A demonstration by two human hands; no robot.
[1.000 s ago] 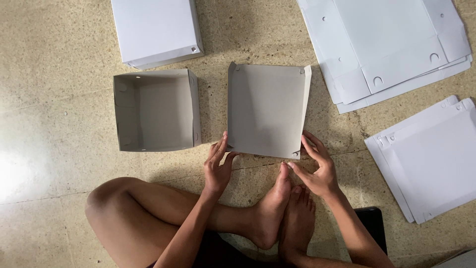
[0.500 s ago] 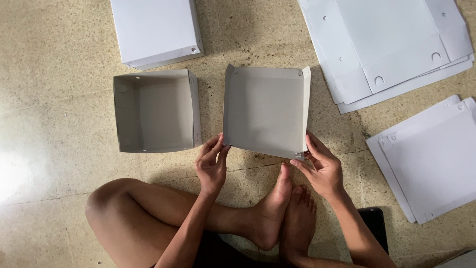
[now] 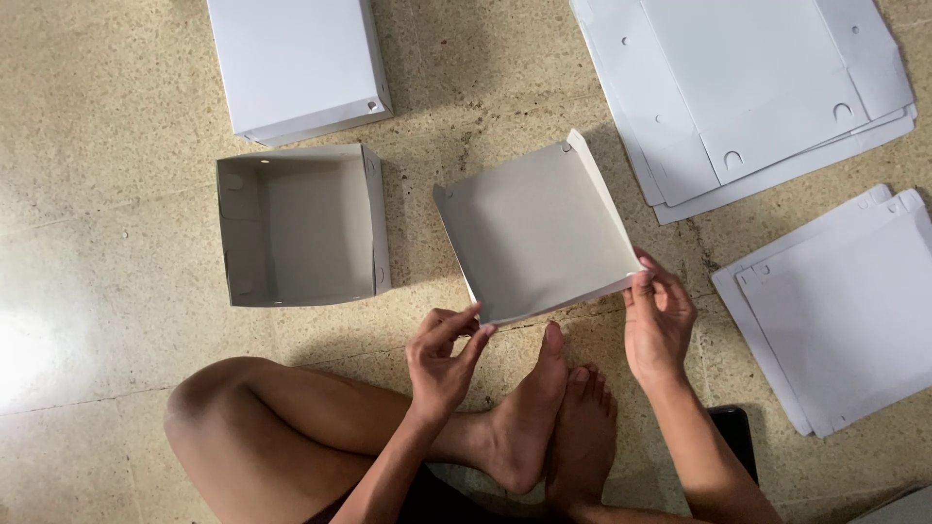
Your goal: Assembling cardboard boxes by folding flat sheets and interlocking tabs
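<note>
Head view looks straight down on your two hands, both pinching the near edge of a half-folded grey cardboard tray that is tilted and lifted off the floor. Your left hand has thumb and forefinger closed on the near left corner of that tray, the other fingers curled loosely below. Your right hand grips the near right corner, fingertips pressed together over the thin edge where a side flap stands up. The tray sits between and just beyond your hands, its far right flap raised and its inner grey face turned toward you.

Directly below your hands are your bare feet, crossed and resting on the floor, with your bent left knee out to the left of your left hand.

Beyond your left hand, and apart from the tray you hold, a finished open box sits on the floor with all four walls up. Farther out past it lies a closed white box, turned flat side up.

Beyond your right hand, a stack of flat white cardboard blanks lies spread on the floor, with punched holes and notches showing. To the right of your right hand lies a second pile of flat white sheets, its edges fanned slightly.
</note>
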